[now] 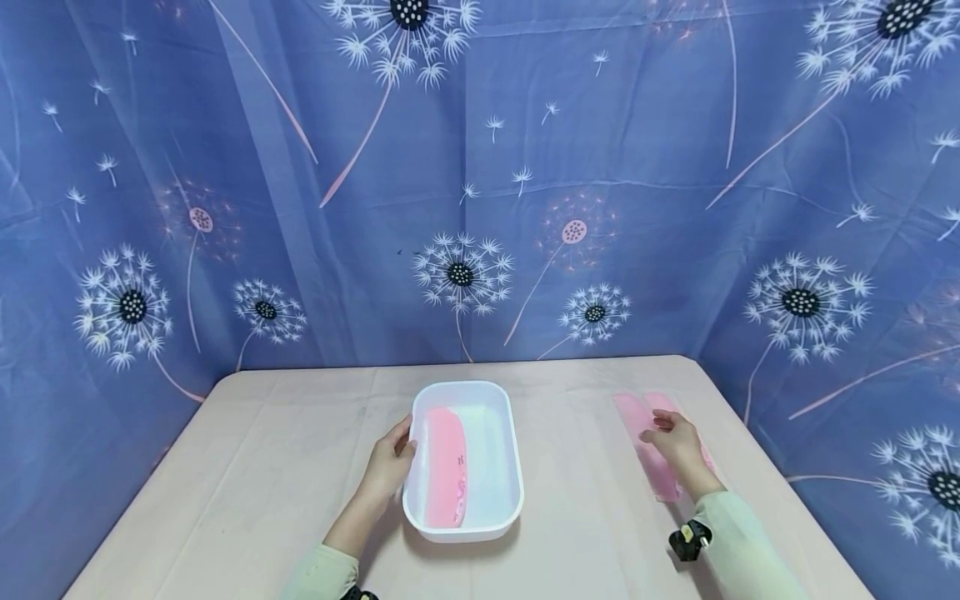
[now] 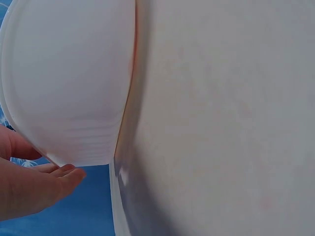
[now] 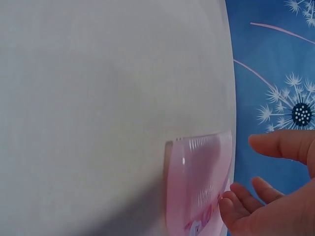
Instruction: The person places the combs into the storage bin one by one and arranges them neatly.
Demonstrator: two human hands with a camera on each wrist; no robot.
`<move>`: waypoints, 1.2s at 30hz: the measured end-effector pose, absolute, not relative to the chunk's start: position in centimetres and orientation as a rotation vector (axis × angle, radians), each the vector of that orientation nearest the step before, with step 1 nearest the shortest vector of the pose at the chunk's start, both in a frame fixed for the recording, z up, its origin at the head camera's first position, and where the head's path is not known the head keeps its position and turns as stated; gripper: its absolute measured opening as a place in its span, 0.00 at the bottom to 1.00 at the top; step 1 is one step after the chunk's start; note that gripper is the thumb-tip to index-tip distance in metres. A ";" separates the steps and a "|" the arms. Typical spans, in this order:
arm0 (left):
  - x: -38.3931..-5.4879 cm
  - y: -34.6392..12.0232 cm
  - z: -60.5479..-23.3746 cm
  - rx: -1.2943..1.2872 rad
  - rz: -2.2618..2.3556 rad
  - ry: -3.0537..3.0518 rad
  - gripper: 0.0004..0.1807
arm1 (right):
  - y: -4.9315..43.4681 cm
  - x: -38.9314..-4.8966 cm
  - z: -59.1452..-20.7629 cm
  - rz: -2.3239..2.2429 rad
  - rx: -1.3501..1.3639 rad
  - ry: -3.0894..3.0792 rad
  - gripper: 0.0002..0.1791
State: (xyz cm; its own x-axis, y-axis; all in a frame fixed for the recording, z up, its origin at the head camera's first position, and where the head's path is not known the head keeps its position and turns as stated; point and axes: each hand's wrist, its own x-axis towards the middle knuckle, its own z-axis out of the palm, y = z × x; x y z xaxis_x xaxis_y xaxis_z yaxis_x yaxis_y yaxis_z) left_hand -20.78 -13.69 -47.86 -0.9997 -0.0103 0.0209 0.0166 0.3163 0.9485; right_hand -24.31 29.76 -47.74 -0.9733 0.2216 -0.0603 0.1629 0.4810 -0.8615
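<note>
A white plastic box (image 1: 495, 492) with rounded corners stands in the middle of the table in the head view. Inside, along its left side, lies a long pink piece (image 1: 446, 467) with a curved, patterned edge. My left hand (image 1: 392, 458) grips the box's left rim between thumb and fingers; the left wrist view shows the fingers (image 2: 64, 177) at the box's edge. Over on the right, two flat, see-through pink pieces (image 1: 652, 471) lie side by side. One pink piece (image 3: 197, 182) shows comb-like fine lines and a print. My right hand (image 1: 678, 446) hovers over them, thumb and fingers apart, holding nothing.
A pale cloth covers the table (image 1: 285, 467). Behind and at both sides hangs a blue dandelion-print curtain (image 1: 360, 267), meeting the table's edges. Dark devices (image 1: 688, 540) are strapped at the wrists.
</note>
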 end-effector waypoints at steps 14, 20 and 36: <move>-20.7 -13.5 -48.0 0.030 -1.801 -2.552 0.27 | 30.0 -24.1 -48.0 1.456 -0.415 -2.755 0.38; -20.9 -13.5 -47.9 0.035 -1.804 -2.544 0.28 | 30.0 -24.5 -48.6 1.406 -0.398 -2.756 0.39; -20.9 -13.4 -47.9 0.045 -1.795 -2.546 0.27 | 29.2 -24.2 -47.9 1.138 -0.313 -2.882 0.43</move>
